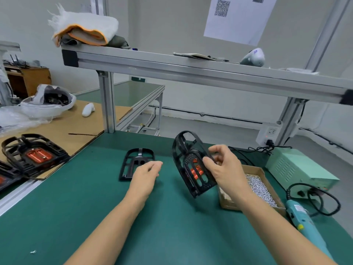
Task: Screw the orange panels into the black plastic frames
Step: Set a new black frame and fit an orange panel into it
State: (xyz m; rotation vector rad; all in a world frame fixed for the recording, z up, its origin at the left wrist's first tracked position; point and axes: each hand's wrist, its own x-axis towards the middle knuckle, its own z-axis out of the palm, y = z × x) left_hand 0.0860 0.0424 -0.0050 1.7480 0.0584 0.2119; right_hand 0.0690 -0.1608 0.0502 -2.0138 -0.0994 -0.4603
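Right hand (223, 167) grasping 1 tilted frame (188, 161) with orange panel (196, 172), left hand (146, 174) relaxed over 1 flat frame (131, 163), 1 screw box (256, 171), 1 screwdriver (303, 220)

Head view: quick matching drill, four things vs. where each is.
Things:
1. empty black frame
2. frame with orange panel
3. screw box
4. electric screwdriver

Places:
A. held tilted in the right hand
B. flat on the mat under the left hand
C. lying at the table's right edge
D. on the mat, just right of the right wrist

Pairs: 1-B, 2-A, 3-D, 4-C
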